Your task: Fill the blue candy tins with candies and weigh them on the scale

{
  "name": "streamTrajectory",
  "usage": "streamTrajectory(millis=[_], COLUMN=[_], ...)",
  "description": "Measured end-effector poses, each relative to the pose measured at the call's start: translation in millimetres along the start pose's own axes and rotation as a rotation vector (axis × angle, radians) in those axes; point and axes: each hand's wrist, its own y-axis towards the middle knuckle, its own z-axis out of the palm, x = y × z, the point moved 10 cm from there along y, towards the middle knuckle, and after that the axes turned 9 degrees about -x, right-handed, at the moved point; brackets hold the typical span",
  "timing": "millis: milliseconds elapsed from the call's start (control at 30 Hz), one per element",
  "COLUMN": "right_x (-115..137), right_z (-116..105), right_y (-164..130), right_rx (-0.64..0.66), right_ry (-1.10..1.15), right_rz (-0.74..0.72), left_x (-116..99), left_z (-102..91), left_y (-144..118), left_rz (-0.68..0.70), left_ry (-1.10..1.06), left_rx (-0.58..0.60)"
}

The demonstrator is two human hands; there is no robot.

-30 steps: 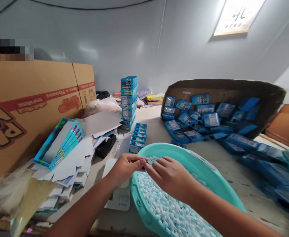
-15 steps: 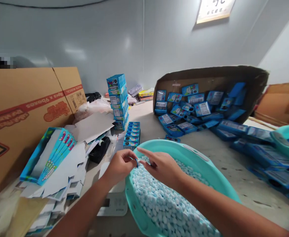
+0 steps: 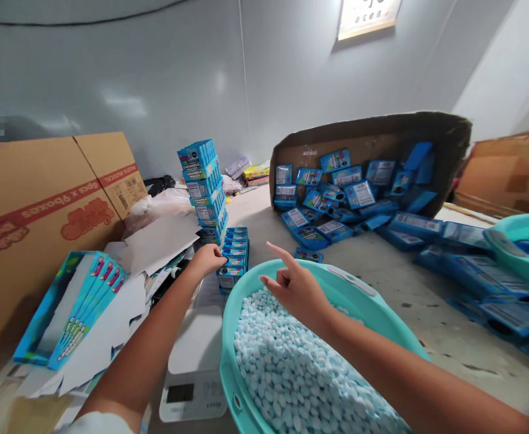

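My left hand (image 3: 207,260) is closed, its fingertips at the left side of a short row of small blue candy boxes (image 3: 233,260). What it pinches, if anything, is hidden. My right hand (image 3: 297,288) hovers over the turquoise basin (image 3: 234,316), index finger and thumb stretched apart, the other fingers curled, nothing between them. Pale blue and white candies (image 3: 286,367) fill the basin. Behind the row rises a tall stack of blue boxes (image 3: 203,193) printed "Caramelo Macizo".
A white scale (image 3: 196,361) lies left of the basin. At the left are a blue display tray (image 3: 42,325), white card sheets (image 3: 160,241) and a brown carton (image 3: 51,181). A tipped carton (image 3: 373,138) spills blue boxes (image 3: 359,196). Another turquoise basin (image 3: 513,232) is at right.
My left hand has moved from above the basin's rim, where it pinched a small blue ring-like piece, up and left to the box row. My right hand has stayed above the candies, its thumb and index wider.
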Motion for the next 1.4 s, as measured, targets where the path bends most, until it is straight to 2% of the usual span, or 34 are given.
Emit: streamTrajectory(millis=[200, 367, 500, 600, 700, 800, 867, 967, 1033, 1067, 1200, 1300, 1400], right_x=[1.7, -4.3, -8.2, -11.9, -17.8, -28.8, -38.3, -46.5, -47.5, -47.6, -43.4, -40.7, -39.9], right_z=[-3.6, -0.8, 1.2, 2.9, 4.6, 4.7, 8.6, 16.6, 17.4, 16.9, 16.6, 11.9, 6.4], right_y=[0.8, 0.2, 0.5, 1.1, 2.8, 4.4, 2.3, -4.0, -6.5, -7.1, -4.1, 1.8, 5.9], right_rx=[-0.010, 0.000, -0.015, -0.009, -0.003, -0.037, -0.036, -0.020, -0.042, -0.056, -0.045, -0.057, -0.076], right_ry=[0.035, 0.111, 0.198, 0.227, 0.270, 0.352, 0.417, 0.569, 0.665, 0.694, 0.745, 0.736, 0.681], right_rz=[0.011, 0.083, 0.120, 0.148, 0.195, 0.290, 0.397, 0.554, 0.612, 0.628, 0.603, 0.532, 0.480], left_x=[18.8, 24.5, 34.4, 37.3, 23.6, -13.4, -45.8, -97.2, -118.4, -123.5, -124.2, -110.0, -80.3], left_z=[13.9, 32.8, 39.2, 32.7, 13.2, -3.3, 1.6, 24.5, 28.9, 27.5, 11.8, 2.1, -11.3], left_y=[4.3, -6.6, -10.5, -8.5, -13.3, -38.0, -64.0, -108.7, -130.0, -135.5, -141.9, -134.9, -112.4], left_rz=[-0.206, -0.293, -0.332, -0.329, -0.234, -0.022, 0.141, 0.440, 0.600, 0.644, 0.721, 0.749, 0.669], left_ry=[-0.153, -0.335, -0.395, -0.397, -0.393, -0.410, -0.433, -0.461, -0.456, -0.448, -0.329, 0.045, 0.352], left_rx=[0.123, 0.211, 0.205, 0.132, -0.018, -0.127, -0.074, 0.141, 0.166, 0.139, -0.008, -0.105, -0.167])
